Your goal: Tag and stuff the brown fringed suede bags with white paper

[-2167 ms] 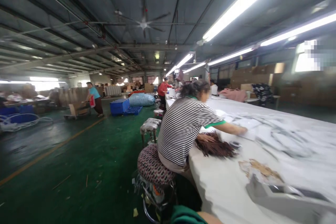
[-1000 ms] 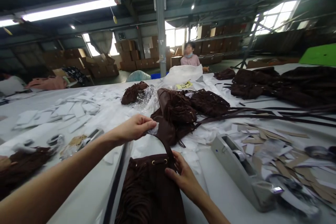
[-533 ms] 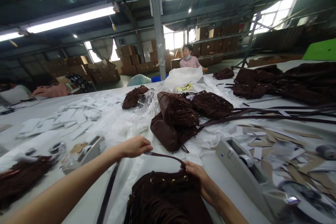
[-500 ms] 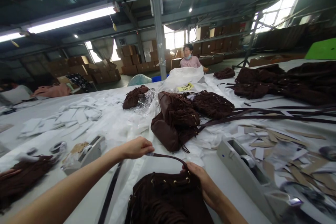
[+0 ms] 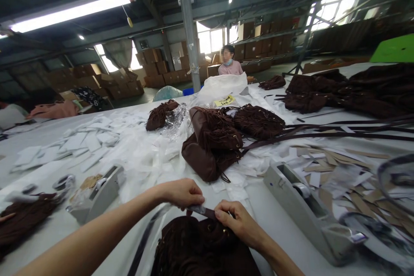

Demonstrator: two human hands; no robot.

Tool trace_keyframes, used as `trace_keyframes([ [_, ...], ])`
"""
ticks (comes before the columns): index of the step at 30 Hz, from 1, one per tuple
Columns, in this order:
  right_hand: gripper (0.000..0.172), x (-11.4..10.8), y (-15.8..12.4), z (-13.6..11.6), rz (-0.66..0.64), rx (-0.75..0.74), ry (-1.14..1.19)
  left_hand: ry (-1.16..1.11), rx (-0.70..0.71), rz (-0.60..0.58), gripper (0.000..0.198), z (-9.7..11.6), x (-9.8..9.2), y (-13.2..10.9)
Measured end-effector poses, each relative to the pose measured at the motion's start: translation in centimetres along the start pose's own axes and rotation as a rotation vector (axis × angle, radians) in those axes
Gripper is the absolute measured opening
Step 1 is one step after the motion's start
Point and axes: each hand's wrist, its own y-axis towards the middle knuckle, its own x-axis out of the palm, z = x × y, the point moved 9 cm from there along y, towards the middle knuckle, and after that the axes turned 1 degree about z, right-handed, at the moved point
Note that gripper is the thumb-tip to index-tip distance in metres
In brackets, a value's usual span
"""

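A dark brown fringed suede bag (image 5: 200,252) lies on the white table (image 5: 274,220) right in front of me. Its thin brown strap (image 5: 200,210) runs across the bag's top edge. My left hand (image 5: 181,193) is closed, pinching the strap's left part. Just to its right, my right hand (image 5: 237,223) is also closed on the strap, resting on the bag's rim. Both hands sit close together above the bag's opening.
Two grey tape dispensers stand on the table, one at the left (image 5: 100,194) and one at the right (image 5: 307,211). More brown fringed bags (image 5: 220,138) lie ahead among white paper pieces (image 5: 80,142) and cardboard scraps (image 5: 339,168). A person in pink (image 5: 229,67) sits across the table.
My head turned from the aisle to the table. My left hand came down and in toward my right hand, so the strap's loop is now flattened at the bag's top.
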Motion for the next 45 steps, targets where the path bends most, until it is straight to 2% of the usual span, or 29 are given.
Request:
trace_keyframes([
  [2, 0.042, 0.1, 0.1, -0.3, 0.020, -0.030, -0.035, 0.006, 0.057, 0.113, 0.030, 1.2, 0.4, 0.9],
  [5, 0.041, 0.1, -0.7, 0.8, 0.063, -0.037, 0.042, 0.018, 0.129, 0.305, 0.033, 1.8, -0.2, 1.5],
  [8, 0.058, 0.5, -2.3, 2.8, 0.092, -0.019, 0.148, -0.002, 0.130, 0.353, 0.034, 1.1, -0.6, 1.7],
  [10, 0.059, 0.4, -3.2, 3.8, 0.152, 0.009, 0.145, -0.030, 0.124, 0.322, 0.036, 0.7, -0.5, 1.8],
  [13, 0.044, 0.1, -3.7, 3.6, 0.215, 0.011, 0.047, -0.043, 0.086, 0.245, 0.037, 0.5, -0.2, 1.7],
  [17, 0.029, 0.2, -3.2, 1.8, 0.146, -0.048, -0.031, 0.058, 0.057, 0.154, 0.037, 1.2, 0.2, 1.5],
  [23, 0.024, 0.4, -3.2, 1.4, 0.103, -0.024, -0.057, 0.190, 0.054, 0.178, 0.038, 1.9, 0.1, 1.4],
  [28, 0.028, 0.4, -3.5, 1.6, 0.084, -0.001, -0.042, -0.048, 0.066, 0.059, 0.040, 0.3, 0.9, 0.6],
  [34, 0.039, 0.3, -3.4, 2.4, 0.138, 0.034, -0.030, -0.243, -0.041, 0.025, 0.034, -2.9, 1.8, -0.5],
  [37, 0.036, 0.3, -3.3, 2.3, 0.159, 0.028, -0.056, -0.260, -0.084, 0.057, 0.035, -3.8, 2.3, -0.5],
  [39, 0.033, 0.4, -3.4, 1.9, 0.154, 0.006, -0.057, -0.301, -0.084, 0.060, 0.037, -3.9, 2.5, -0.3],
  [45, 0.027, 0.7, -3.6, 1.1, 0.122, -0.028, -0.086, -0.446, 0.005, -0.082, 0.048, -2.3, 3.8, 0.3],
])
